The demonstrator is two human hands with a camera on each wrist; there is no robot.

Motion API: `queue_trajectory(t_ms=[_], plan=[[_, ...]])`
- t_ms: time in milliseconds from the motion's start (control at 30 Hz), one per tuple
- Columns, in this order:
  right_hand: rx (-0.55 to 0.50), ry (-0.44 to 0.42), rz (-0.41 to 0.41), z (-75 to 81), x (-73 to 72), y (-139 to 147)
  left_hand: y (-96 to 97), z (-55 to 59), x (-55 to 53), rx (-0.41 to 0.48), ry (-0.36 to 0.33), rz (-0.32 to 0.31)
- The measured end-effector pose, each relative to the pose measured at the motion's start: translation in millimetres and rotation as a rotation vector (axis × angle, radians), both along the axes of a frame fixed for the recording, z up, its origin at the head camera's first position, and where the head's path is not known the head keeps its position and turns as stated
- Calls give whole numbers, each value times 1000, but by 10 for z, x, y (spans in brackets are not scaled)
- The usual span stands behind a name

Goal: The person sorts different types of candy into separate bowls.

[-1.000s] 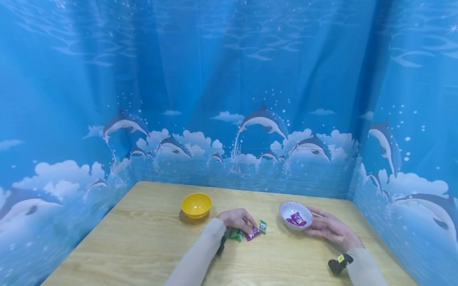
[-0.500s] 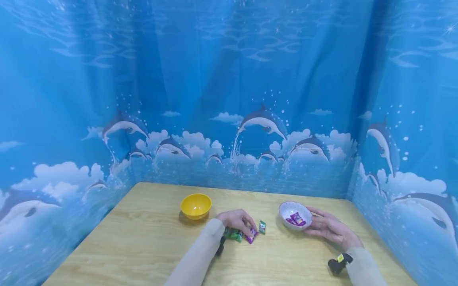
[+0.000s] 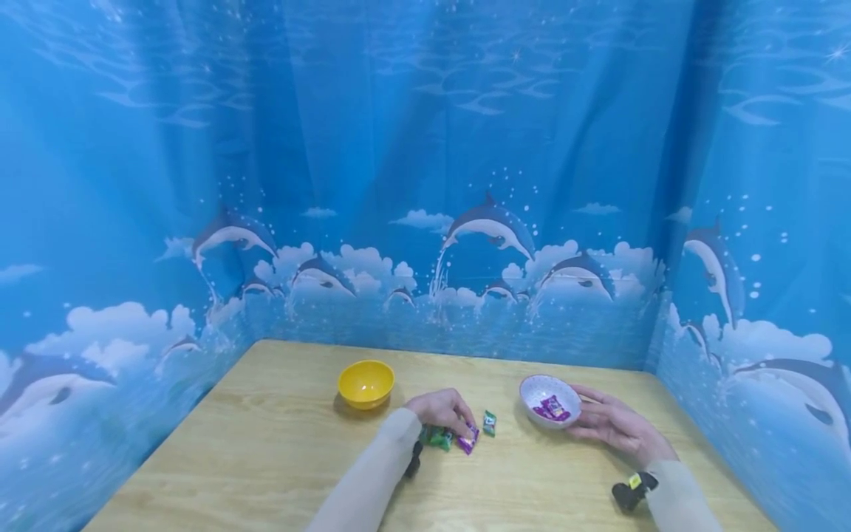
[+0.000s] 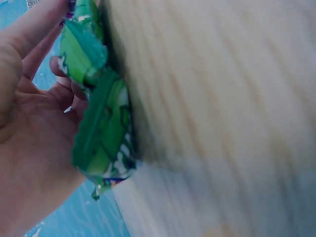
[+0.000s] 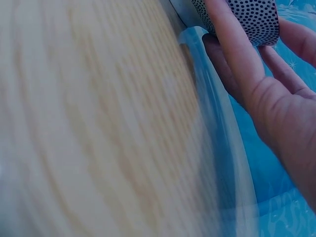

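Observation:
My left hand (image 3: 444,410) reaches down to the table, its thumb and fingertips pinching a purple wrapped candy (image 3: 468,442). Under and beside that palm lie several green wrapped candies (image 3: 437,437); in the left wrist view two green candies (image 4: 103,133) sit close to the palm, while the purple one is mostly hidden. Just right of the fingertips lies another green candy (image 3: 490,423). My right hand (image 3: 617,427) holds a white speckled bowl (image 3: 534,384) by its right side, tilted a little, with several purple candies (image 3: 552,408) inside. Black dots cover the outside of this bowl (image 5: 254,22) in the right wrist view.
A yellow bowl (image 3: 366,384) stands on the wooden table (image 3: 266,443), left of my left hand. Blue curtains (image 3: 425,148) printed with dolphins surround the table at the back and sides. Each wrist carries a small black camera (image 3: 631,491).
The purple candy under my left fingertips has turned and shifted slightly toward the front of the table. My right hand and the white bowl have stayed in place.

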State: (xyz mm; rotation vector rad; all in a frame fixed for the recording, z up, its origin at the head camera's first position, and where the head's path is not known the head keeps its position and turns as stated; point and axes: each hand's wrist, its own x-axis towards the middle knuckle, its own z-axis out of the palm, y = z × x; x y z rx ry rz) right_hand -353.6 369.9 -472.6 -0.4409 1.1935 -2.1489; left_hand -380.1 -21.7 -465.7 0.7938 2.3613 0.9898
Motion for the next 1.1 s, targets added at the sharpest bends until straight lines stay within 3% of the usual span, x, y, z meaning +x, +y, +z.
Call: queue_trajectory(t_ms=[533, 800, 1100], plan=[[70, 20, -43, 2, -8, -64, -66, -9, -12, 114, -30, 2], [103, 19, -84, 15, 19, -18, -45, -10, -51, 191, -80, 68], [83, 35, -45, 6, 12, -11, 14, -14, -72, 248, -52, 187]])
